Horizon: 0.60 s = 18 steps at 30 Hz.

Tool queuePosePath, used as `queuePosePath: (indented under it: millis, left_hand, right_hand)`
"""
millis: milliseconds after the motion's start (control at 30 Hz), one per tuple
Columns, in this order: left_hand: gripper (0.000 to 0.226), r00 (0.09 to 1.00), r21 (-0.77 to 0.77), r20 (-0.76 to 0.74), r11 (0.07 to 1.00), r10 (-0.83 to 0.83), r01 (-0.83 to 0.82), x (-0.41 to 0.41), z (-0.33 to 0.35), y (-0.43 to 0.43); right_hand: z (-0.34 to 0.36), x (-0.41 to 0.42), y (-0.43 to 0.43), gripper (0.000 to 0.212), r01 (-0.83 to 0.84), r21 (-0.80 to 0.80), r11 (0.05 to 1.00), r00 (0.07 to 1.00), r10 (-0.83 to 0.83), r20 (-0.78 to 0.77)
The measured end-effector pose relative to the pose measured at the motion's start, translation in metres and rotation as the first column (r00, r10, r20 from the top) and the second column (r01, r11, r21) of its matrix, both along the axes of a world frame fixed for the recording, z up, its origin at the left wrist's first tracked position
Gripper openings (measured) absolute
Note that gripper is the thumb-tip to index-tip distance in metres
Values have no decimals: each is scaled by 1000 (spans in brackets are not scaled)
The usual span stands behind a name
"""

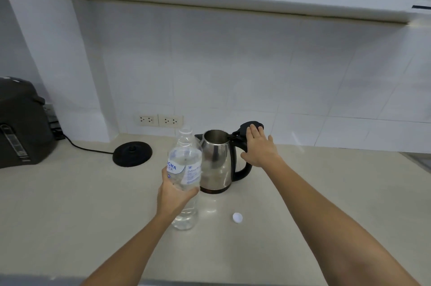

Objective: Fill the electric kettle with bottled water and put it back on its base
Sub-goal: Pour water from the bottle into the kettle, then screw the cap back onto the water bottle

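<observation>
A steel electric kettle [218, 162] with a black handle stands on the counter, off its base, with its black lid [247, 129] flipped open. My right hand [258, 148] rests flat over the top of the handle, fingertips on the lid, fingers spread. My left hand [173, 194] grips a clear water bottle [186, 164], upright and uncapped, just left of the kettle. The bottle's white cap [237, 217] lies on the counter in front of the kettle. The round black base [132, 153] sits to the left, its cord running left.
A dark appliance [22, 127] stands at the far left of the beige counter [70, 204]. Two wall sockets [159, 120] are on the tiled wall behind the base. White cabinets hang overhead.
</observation>
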<state>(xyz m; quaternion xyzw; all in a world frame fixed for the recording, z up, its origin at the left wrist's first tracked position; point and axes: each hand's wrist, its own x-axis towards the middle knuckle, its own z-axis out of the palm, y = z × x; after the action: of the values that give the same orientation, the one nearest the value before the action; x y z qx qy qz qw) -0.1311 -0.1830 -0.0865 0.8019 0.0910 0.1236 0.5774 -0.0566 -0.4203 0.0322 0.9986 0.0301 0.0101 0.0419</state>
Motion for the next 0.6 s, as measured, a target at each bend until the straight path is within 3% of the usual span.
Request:
queuePosePath:
  millis: [67,133,200,267,333,400,467,533,600]
  left_hand:
    - [86,999,11,-14,999,-33,33,-3,-2,4]
    - [86,997,50,-47,997,-61,63,-7,-2,8]
    - [89,994,94,-84,992,-70,78,-10,-3,15]
    - [99,989,177,-111,977,-98,117,-11,-3,21]
    - [105,984,217,-126,964,-127,153,-10,-3,24]
    - [106,980,216,-137,961,-143,171,-9,-3,26]
    - [104,977,213,-149,960,-150,180,-9,-3,27]
    - [99,978,222,-159,960,-136,170,-8,-3,27]
    - [93,978,238,-170,958,-121,160,-8,-4,26]
  right_hand:
    - [-5,0,2,78,-14,-8,1000,998,15,56]
    - [-15,-4,5,68,-70,8,998,975,67,213]
    - [-30,-15,11,51,-223,46,974,904,189,384]
    - [-54,-27,18,31,-368,33,929,830,312,462]
    - [-81,-38,23,22,-408,81,909,866,358,349]
    - [-106,-46,24,34,-241,157,958,971,239,31]
    - [-129,-52,22,52,-58,136,989,964,90,-248]
    - [-148,-59,21,65,22,89,996,937,11,-350]
    - [-162,-64,20,63,65,97,993,927,-24,-375]
